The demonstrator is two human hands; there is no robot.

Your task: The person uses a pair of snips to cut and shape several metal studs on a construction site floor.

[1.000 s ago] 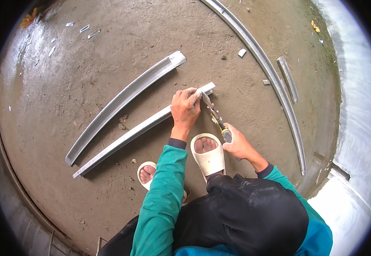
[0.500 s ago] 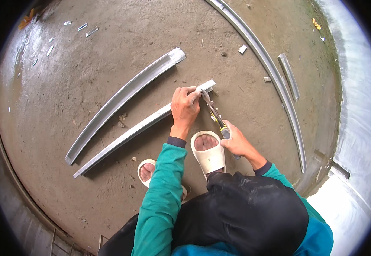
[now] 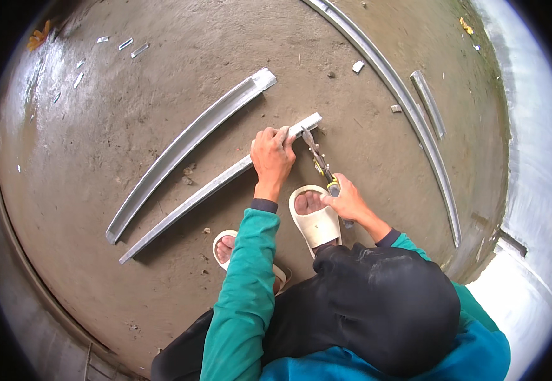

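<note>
My left hand (image 3: 272, 155) is closed around a slim grey metal channel (image 3: 190, 208), close to its far right end. The channel lies slanting across the ground ahead of my feet. In my right hand (image 3: 347, 200) are metal snips (image 3: 319, 160) with grey and yellow handles. Their jaw tips touch the near edge of the channel, just right of my left fingers and short of its end. Whether the jaws are biting into the metal is too small to tell. My palm and fingers partly hide the handles.
A wider metal channel (image 3: 190, 149) lies beyond the held one. At right are a long curved metal strip (image 3: 409, 105) and a short metal piece (image 3: 429, 106). Small metal offcuts (image 3: 125, 44) are scattered at far left. My sandalled right foot (image 3: 314, 216) is close to the snips.
My left fingers have drawn back slightly to the left from the snips' tips, so more of the channel's end shows. The snips stay at its edge. The whole view has shifted a little.
</note>
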